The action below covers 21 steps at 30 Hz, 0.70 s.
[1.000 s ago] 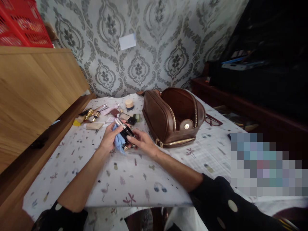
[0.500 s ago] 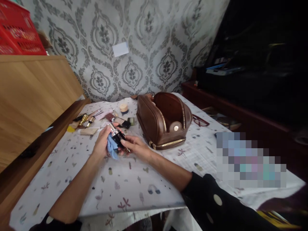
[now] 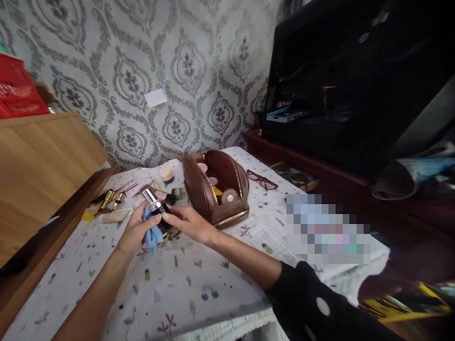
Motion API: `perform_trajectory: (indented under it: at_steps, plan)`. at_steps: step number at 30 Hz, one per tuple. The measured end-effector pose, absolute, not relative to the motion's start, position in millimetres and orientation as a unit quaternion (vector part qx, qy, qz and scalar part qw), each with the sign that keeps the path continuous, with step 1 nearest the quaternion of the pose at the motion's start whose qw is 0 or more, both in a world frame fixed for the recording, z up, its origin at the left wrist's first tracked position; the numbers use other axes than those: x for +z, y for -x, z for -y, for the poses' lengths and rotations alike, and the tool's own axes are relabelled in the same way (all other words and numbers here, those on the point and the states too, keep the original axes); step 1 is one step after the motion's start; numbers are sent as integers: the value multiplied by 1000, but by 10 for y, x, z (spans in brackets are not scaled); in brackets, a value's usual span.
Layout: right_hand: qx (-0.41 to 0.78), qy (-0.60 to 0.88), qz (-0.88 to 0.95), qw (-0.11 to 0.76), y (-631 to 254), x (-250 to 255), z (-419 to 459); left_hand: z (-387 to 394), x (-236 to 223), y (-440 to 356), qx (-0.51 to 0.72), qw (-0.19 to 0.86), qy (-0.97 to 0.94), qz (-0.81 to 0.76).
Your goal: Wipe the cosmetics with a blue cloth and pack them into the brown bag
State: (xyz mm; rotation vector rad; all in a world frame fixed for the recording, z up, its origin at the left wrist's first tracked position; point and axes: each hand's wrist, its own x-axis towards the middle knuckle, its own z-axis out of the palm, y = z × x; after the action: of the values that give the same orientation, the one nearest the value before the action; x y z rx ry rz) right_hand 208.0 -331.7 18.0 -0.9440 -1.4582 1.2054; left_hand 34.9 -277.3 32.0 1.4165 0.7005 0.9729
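Observation:
Both hands hold a black cosmetic bottle [image 3: 150, 195] with a shiny silver top, tilted above the patterned cloth. My left hand [image 3: 134, 231] is closed around it together with a crumpled blue cloth [image 3: 152, 239], which hangs below the fingers. Thumb and fingers of my right hand [image 3: 190, 222] grip the bottle's black part from the right; some fingers are hidden behind it. Just right of the hands stands a brown toiletry bag [image 3: 199, 192], unzipped, with pink and yellow items inside. Behind the hands lie gold-and-black tubes [image 3: 108, 200], a beige tube [image 3: 112, 216] and a cream-lidded jar [image 3: 166, 175].
A white printed tablecloth [image 3: 199, 293] covers the table. Dark red glasses [image 3: 263, 180] lie right of the bag, and a blurred-out object [image 3: 327, 229] rests near the right edge. A wooden panel [image 3: 46, 166] borders the left; a large black screen [image 3: 337, 90] stands right.
The view has swung to the right, so everything sits further left in the picture. The bag's contents now show. My left thumb has come onto the bottle; both hands still hold it.

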Motion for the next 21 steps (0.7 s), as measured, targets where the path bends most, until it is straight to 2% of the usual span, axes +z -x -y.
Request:
perform_trajectory:
  at_steps: [3,5,9,16,18,21]
  plan:
    - [303,487,668,473,-2401,526,3476,2775,525,-473,419,558,-653,-295]
    - [230,497,649,529,-2568,756,3544,2783,697,-623,411,523,-690,-287]
    - [174,443,674,565,-2813,1112,3528,2854,1032,-1053,367,449,-783,-225]
    - [58,448,689,567,-3403,1456,3452,2523,1428,-1641,342,441,-815,-158]
    - [0,457,678,576,-3567,1499,3421,2229,1487,-1755,328,374,-851,-168]
    - [-80,491,669,552,-3734,1489,3293,1797,1463,-1964,243,188,-934,-183]
